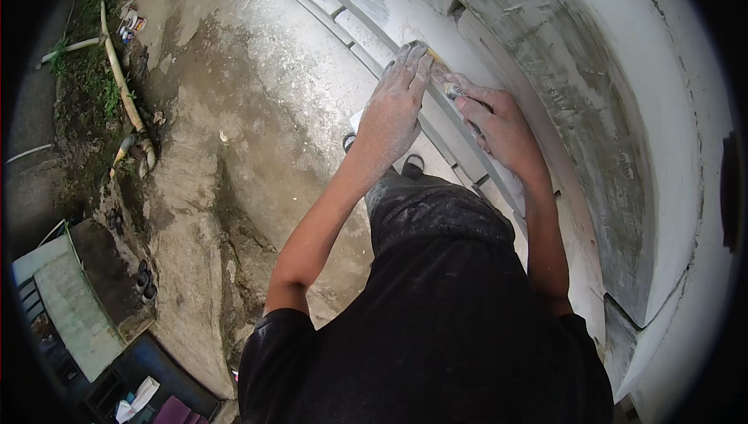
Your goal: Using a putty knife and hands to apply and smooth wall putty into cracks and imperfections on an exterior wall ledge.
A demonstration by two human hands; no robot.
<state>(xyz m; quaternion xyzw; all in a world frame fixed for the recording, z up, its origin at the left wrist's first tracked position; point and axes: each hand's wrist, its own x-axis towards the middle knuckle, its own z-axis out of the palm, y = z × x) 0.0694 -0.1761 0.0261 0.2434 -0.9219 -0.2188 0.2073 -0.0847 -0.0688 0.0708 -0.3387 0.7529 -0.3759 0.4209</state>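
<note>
White dust coats both hands. My right hand (499, 124) is wrapped round a dusty hand tool (442, 75) with a bit of yellow near its far end. Its exact kind is hidden by the fingers and the dust. My left hand (399, 101) lies stretched out with its fingers side by side, its fingertips beside the tool's far end, over the edge of a pale ledge (366, 15). Whether the left fingers press on the tool or only on the ledge, I cannot tell. The ledge runs along the foot of a grey plastered wall (580, 105).
Rough concrete ground (265, 120) spreads to the left, whitened with dust near the ledge. Farther left are a bamboo pole (117, 73), weeds and small litter. A pair of dark shoes (145, 280) sits beside a greenish panel (74, 303). My sandalled feet stand below my hands.
</note>
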